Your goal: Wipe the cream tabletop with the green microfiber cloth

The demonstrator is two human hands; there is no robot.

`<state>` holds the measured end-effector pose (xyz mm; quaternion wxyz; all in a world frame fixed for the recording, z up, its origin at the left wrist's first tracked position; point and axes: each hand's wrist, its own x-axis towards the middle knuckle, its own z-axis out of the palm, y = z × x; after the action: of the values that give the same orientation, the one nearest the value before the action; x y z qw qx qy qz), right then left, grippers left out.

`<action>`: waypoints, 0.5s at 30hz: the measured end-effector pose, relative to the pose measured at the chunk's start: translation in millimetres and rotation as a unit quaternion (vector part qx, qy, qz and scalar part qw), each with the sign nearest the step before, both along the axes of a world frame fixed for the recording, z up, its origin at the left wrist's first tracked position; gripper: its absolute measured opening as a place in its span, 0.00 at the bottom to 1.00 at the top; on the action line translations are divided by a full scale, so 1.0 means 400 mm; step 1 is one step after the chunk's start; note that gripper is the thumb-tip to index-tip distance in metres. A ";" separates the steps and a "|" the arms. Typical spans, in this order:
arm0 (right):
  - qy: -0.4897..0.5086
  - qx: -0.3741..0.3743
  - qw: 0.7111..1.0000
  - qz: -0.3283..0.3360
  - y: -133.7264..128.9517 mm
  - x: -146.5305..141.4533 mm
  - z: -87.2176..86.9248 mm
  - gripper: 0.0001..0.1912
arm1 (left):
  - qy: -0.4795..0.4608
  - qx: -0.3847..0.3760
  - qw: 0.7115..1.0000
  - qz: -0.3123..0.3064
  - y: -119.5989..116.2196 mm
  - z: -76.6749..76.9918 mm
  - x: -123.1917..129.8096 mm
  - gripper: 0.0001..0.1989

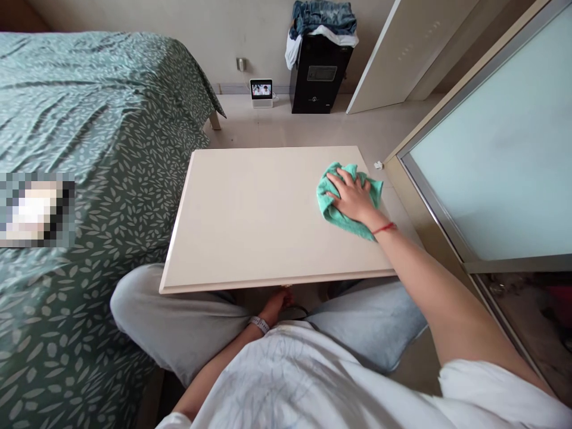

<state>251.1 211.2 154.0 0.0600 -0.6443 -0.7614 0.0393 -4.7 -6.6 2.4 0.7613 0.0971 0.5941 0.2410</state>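
Note:
My right hand [353, 196] presses on a green cloth [339, 221] near the right side of a cream-coloured tabletop [254, 208]. Its fingers are spread and slightly bent, with the cloth bunched under and between them. A red string bracelet circles that wrist. Below the table's front edge, between my knees, is my left hand [277, 302]. The fingers there look curled together, partly hidden by the table edge, and what they hold, if anything, cannot be made out. A thin dark loop [298, 310] shows beside it.
A bed with a green leaf-patterned cover [134, 137] runs along the left. By the far wall stand a small lit screen [261, 90] and a black cabinet [319, 77] with folded jeans [324, 18] on top. A frosted-glass sliding door [487, 149] borders the right.

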 end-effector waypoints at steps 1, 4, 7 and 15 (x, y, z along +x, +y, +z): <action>0.005 -0.002 1.000 -0.010 0.054 -0.019 0.007 0.38 | 0.000 -0.002 1.000 0.000 0.000 -0.001 0.000 0.10; 0.015 -0.023 0.999 -0.037 0.190 -0.080 0.037 0.37 | 0.000 -0.009 1.000 0.003 0.000 -0.003 0.000 0.10; 0.031 -0.041 0.997 -0.061 0.273 -0.131 0.066 0.35 | 0.002 -0.012 1.000 0.012 0.000 -0.009 -0.001 0.10; 0.035 0.004 0.995 -0.088 0.271 -0.155 0.075 0.33 | 0.001 -0.015 1.000 0.014 0.004 -0.017 -0.003 0.10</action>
<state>188.9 319.5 184.1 0.0922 -0.7069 -0.6992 0.0537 -5.8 -4.9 -4.3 0.7589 0.0771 0.5994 0.2425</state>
